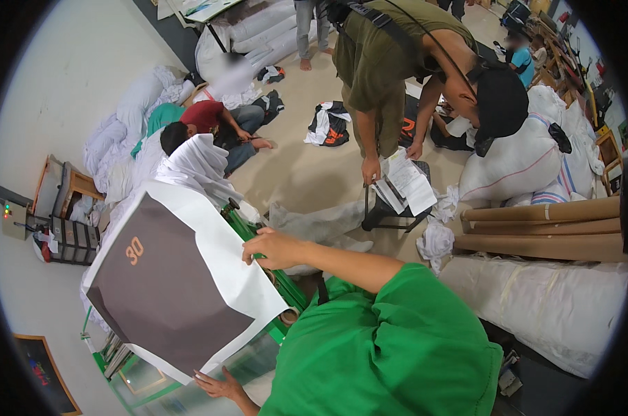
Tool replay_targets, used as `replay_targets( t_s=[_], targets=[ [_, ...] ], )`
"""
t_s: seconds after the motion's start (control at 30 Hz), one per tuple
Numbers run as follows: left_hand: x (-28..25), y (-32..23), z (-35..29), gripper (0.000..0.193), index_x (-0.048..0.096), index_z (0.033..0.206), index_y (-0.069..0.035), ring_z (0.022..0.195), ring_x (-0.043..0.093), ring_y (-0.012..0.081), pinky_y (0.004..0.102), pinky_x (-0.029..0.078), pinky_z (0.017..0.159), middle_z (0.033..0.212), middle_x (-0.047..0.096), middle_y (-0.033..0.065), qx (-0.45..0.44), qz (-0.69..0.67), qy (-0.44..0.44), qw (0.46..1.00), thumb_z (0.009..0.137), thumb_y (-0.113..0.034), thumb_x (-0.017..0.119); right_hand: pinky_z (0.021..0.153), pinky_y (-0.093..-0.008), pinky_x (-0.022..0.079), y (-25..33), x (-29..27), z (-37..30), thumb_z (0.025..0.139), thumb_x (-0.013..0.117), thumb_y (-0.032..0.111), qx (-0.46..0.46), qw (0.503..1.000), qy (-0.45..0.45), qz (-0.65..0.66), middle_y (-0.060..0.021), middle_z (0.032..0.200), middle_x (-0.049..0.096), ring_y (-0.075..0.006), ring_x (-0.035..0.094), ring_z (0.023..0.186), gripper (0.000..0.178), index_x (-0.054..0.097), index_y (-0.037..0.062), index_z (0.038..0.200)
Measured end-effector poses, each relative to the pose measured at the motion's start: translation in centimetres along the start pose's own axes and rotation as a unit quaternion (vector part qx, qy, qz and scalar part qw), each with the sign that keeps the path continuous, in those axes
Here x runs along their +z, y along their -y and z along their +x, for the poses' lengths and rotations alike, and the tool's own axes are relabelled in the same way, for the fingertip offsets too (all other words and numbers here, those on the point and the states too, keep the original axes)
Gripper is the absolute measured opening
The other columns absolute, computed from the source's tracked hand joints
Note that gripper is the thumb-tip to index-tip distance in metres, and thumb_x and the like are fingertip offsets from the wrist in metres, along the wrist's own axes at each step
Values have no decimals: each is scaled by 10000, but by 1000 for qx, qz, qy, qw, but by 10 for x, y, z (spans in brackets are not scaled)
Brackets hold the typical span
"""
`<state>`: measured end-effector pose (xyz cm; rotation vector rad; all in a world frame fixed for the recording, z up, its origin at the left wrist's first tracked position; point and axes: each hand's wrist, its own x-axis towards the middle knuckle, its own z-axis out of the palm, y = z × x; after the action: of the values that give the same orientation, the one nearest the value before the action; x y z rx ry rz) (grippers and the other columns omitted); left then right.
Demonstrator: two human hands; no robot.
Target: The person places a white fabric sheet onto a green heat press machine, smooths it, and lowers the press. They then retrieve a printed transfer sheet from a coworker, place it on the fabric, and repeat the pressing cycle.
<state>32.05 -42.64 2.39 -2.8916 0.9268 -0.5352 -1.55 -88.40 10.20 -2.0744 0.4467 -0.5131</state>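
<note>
A large white sheet of paper (232, 258) with a dark grey-brown printed panel (168, 284) and small orange marks lies before me. It slants over a green metal frame (297, 295), with its surface bent and wavy. My right hand (276, 249) reaches across and has its fingers curled over the sheet's right edge; the thumb is mostly hidden. Lower down, my left hand (220, 385) is at the sheet's near edge, fingers spread and fingertips touching it or just beside it. White cloth (196, 163) is heaped behind the sheet's far edge.
Across from me, a person in olive (376, 76) bends over papers (407, 180) on a dark stool (380, 215). Another person in red (204, 118) sits on the floor at left. Brown rolls (543, 246), a plastic-wrapped roll (536, 305) and white sacks (515, 163) lie at right.
</note>
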Motion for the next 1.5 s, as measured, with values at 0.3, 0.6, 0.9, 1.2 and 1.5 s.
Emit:
replay_targets(
  t_s=[0.3,0.6,0.9,1.2,1.5],
  targets=[
    [30,-37,32,502,498,1498,-17,1457,411,433,465,374,1170,1536,492,250,118,-184,224,950,1035,-208,534,1097,-483,437,-109,49,-65,893,723,130,80,975,-172,-114,-127,1381,607,-368,544,1324,494,599,164,1370],
    [27,-38,-1,556,479,1500,19,1399,471,443,484,375,1168,1527,489,262,89,-187,151,966,1016,-228,596,1094,-487,480,-277,-39,-200,921,633,260,752,645,-140,-13,-219,1496,552,-339,596,1336,960,37,201,1673],
    [22,-44,-16,610,461,1489,70,1392,475,440,479,360,1175,1506,498,287,39,-175,177,968,1012,-272,628,1133,-483,442,-304,-71,-209,797,589,86,786,601,-146,15,-220,1548,501,-343,536,1402,1038,55,196,1681],
    [6,-66,-22,696,433,1519,41,1347,497,467,503,402,1122,1494,503,291,5,-177,148,973,986,-348,657,1114,-532,447,-340,-62,-222,909,555,197,787,602,-135,30,-122,1572,503,-335,534,1407,894,93,322,1664],
    [-1,-91,-11,904,302,1624,-103,1260,536,482,525,452,1047,1407,520,301,-148,-149,188,959,919,-503,703,715,-434,561,-364,-45,-245,761,740,44,792,604,-92,-20,-166,836,718,-239,698,746,1184,-4,152,1677]
  ],
)
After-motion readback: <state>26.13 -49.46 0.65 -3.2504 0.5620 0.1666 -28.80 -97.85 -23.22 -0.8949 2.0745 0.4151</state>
